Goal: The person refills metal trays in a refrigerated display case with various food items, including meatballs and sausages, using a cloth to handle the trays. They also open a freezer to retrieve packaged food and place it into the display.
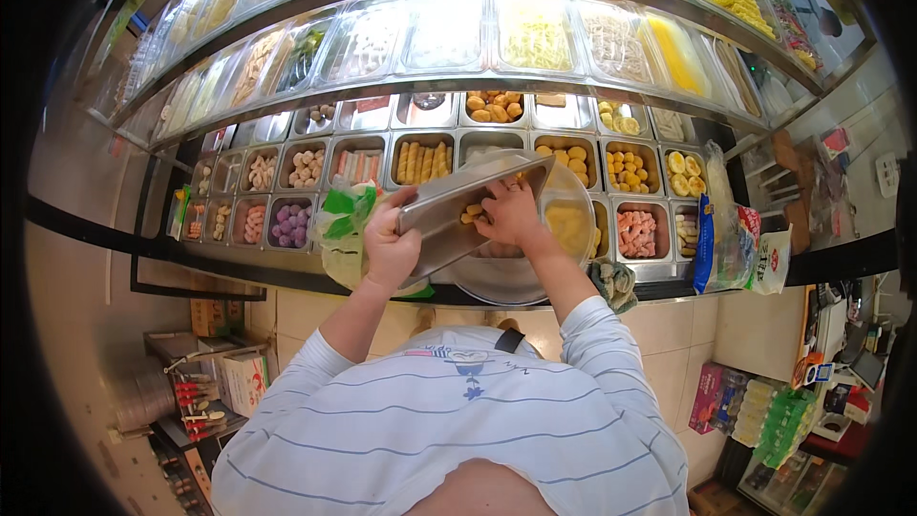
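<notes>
In my left hand (pixel 392 240) is the left end of a stainless steel food pan (pixel 448 204), gripped at its rim and tilted above the counter. My right hand (pixel 512 211) reaches inside, its fingers at a few small yellow-brown food pieces (pixel 471 214); whether any are pinched is hidden. Beneath the pan lies a large round see-through bowl or lid (pixel 501 279), with yellow pieces (pixel 568 222) showing through its right part. A green and clear plastic bag (pixel 344 222) sits beside my left hand.
Rows of steel pans hold purple balls (pixel 291 223), rolled sticks (pixel 423 162), halved eggs (pixel 684 173) and pink pieces (pixel 636 233). Glass shelves with lidded tubs (pixel 444 29) rise behind. A crumpled cloth (pixel 614 284) lies on the front edge; plastic food packages (pixel 741 244) lie right.
</notes>
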Demonstrator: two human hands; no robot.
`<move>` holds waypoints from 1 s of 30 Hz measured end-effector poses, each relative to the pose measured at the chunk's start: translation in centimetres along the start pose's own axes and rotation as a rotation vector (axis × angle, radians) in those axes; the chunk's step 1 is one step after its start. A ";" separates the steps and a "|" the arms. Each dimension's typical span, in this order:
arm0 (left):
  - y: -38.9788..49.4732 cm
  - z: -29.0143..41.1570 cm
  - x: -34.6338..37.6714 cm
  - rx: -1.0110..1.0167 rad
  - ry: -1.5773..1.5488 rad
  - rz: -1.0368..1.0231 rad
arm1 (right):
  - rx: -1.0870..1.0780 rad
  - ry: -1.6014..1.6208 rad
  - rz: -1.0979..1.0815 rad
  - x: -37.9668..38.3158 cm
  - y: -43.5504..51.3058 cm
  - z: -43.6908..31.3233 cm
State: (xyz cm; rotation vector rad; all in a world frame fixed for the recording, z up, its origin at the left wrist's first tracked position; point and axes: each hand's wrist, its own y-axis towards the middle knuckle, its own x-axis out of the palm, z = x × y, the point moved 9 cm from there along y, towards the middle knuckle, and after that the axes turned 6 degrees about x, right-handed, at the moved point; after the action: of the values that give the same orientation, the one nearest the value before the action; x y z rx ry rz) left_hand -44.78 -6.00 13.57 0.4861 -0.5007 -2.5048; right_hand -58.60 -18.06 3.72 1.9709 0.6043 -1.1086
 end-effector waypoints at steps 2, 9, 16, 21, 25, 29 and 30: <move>-0.1 0.6 0.4 0.038 -0.034 0.002 | 0.004 -0.013 -0.032 -0.2 -0.3 0.2; 0.0 2.8 0.7 0.211 0.138 -0.028 | 0.091 0.008 0.023 -2.1 -0.3 3.3; -0.1 3.4 0.2 0.263 0.108 -0.024 | -0.008 0.142 0.159 -1.7 0.0 3.2; -0.8 3.0 0.0 0.248 0.076 0.006 | 0.115 0.191 -0.095 0.6 -0.8 3.9; -1.0 2.9 -0.2 0.262 0.051 0.006 | 0.027 0.143 0.085 -0.6 -0.2 1.7; -0.9 3.1 -1.2 0.261 0.058 0.041 | 0.157 0.072 -0.283 1.0 -1.0 2.4; -0.8 3.2 -1.6 0.274 -0.005 0.064 | 0.184 0.143 -0.250 -0.4 -1.8 2.9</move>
State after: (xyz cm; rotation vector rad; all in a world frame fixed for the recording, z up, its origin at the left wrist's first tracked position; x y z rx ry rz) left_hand -45.22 -3.67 16.33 0.5568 -0.8547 -2.3873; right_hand -61.50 -19.33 2.45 2.1902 0.8707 -1.2162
